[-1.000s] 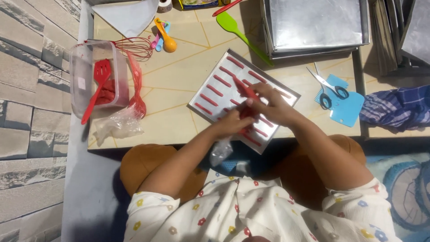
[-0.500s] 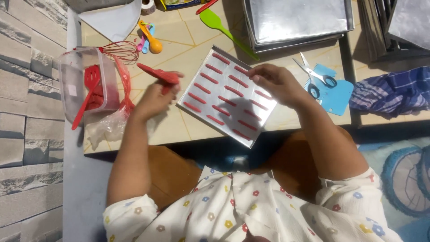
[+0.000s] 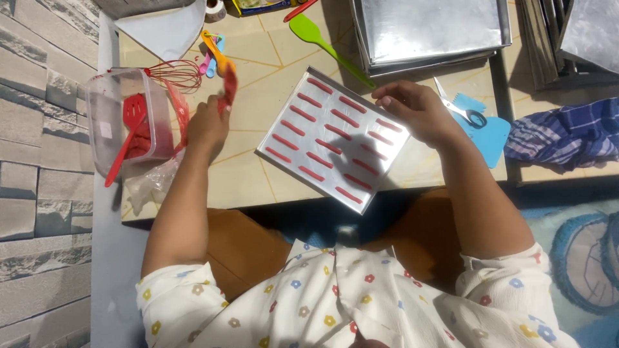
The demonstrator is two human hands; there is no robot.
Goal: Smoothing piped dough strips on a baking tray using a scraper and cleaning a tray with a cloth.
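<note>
Tray (image 3: pixel 335 138): flat on the bench (image 3: pixel 258 96) nearest the body, at 12 o'clock; rotated, long axis running 10 to 4 o'clock; carries rows of red piped strips (image 3: pixel 322 129), each strip lying along that same axis.
Right hand (image 3: pixel 416 109): fingers curled over the tray's far corner at 1 o'clock, gripping its edge; the nearer hand to the tray.
Left hand (image 3: pixel 207 125): closed around a red piping bag (image 3: pixel 228 87), tip raised toward 12 o'clock; clear of the tray, which lies at its 3 o'clock.
Tub (image 3: pixel 122 125): clear plastic, at 9 o'clock of the left hand; holds a red spatula (image 3: pixel 126 132).
Whisk (image 3: pixel 174 74): red, just beyond the tub.
Scissors (image 3: pixel 459 106): just beyond the right hand, on a blue scraper (image 3: pixel 487 135).
Green spatula (image 3: pixel 319 38): far, at 12 o'clock.
Spare trays (image 3: pixel 429 29): stacked at the far edge.
</note>
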